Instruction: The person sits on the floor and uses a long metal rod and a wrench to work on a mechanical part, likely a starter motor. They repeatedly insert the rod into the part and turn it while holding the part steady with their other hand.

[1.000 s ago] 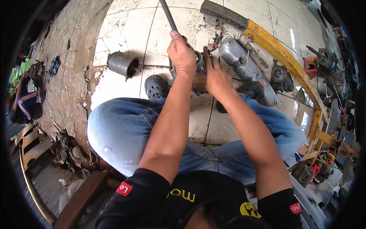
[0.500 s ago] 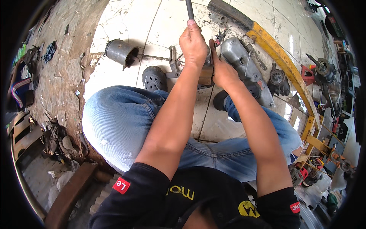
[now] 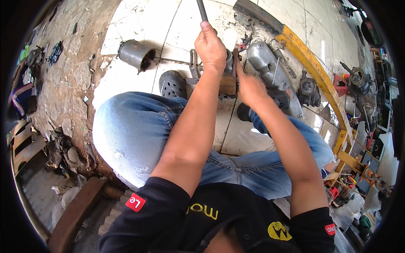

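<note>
My left hand is closed around a dark metal rod, with the thumb along it; the rod runs out past the top edge. Beneath my hands is a wooden block beside a grey metal part, mostly hidden by my left wrist. My right hand lies along the right side of this part and the block, fingers stretched forward and touching it. A slotted metal bracket stands just left of my left wrist. Right of my right hand rests a long grey metal cover.
A dark metal cylinder lies on the tiles at the left. A yellow metal bar curves along the right, with a round motor-like part near it. Clogs are on my feet. Tools and parts crowd the far right.
The rod's upper end has swung slightly left, and my left hand has shifted a little left with it. My right hand stays against the part, nearly in place.
</note>
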Demonstrator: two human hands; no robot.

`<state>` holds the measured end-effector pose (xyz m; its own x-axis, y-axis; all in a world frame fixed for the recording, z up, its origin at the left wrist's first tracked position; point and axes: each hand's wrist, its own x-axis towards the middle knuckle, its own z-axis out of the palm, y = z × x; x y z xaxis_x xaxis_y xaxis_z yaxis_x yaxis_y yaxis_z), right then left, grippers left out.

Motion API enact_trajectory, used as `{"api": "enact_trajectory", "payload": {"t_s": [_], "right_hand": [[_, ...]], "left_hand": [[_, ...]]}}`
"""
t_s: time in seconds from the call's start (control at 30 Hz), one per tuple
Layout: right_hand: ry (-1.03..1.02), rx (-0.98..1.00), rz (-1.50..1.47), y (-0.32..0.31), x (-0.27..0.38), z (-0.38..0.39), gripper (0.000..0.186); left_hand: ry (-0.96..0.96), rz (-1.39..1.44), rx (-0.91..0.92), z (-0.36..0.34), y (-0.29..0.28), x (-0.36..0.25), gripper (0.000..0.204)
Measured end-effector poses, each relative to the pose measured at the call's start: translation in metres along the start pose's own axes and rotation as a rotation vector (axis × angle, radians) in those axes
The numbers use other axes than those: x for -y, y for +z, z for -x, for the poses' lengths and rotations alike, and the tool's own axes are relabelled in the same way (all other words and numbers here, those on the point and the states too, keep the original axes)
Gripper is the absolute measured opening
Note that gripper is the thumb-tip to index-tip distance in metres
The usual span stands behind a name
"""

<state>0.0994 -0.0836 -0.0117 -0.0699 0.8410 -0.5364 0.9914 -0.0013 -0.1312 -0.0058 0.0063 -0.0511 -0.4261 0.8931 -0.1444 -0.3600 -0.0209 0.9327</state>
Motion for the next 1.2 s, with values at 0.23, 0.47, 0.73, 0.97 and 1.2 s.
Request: {"api": "enact_trajectory", "payload": {"t_s": [0.23, 0.47, 0.73, 0.97, 1.2], "right_hand": [[0.048, -0.001, 0.024, 0.004, 0.003, 0.004, 0.088], [-0.030, -0.002, -0.064, 0.023, -0.008, 0.015, 0.099], [0.068, -0.008, -0.057, 0.001, -0.007, -0.020, 0.107], [-0.011, 0.205, 0.039, 0.000, 0.015, 0.030, 0.092], [0.038, 0.001, 0.059, -0.005, -0.004, -0.039, 0.105]], "left_hand": [[0.029, -0.043, 0.004, 0.002, 0.000, -0.001, 0.056], [0.007, -0.078, -0.010, 0.003, -0.002, -0.003, 0.056], [-0.038, -0.104, 0.011, 0.005, 0.003, -0.006, 0.060], [-0.019, -0.104, -0.033, 0.002, -0.011, -0.003, 0.056], [-0.052, -0.092, 0.004, 0.007, 0.002, -0.008, 0.055]]}}
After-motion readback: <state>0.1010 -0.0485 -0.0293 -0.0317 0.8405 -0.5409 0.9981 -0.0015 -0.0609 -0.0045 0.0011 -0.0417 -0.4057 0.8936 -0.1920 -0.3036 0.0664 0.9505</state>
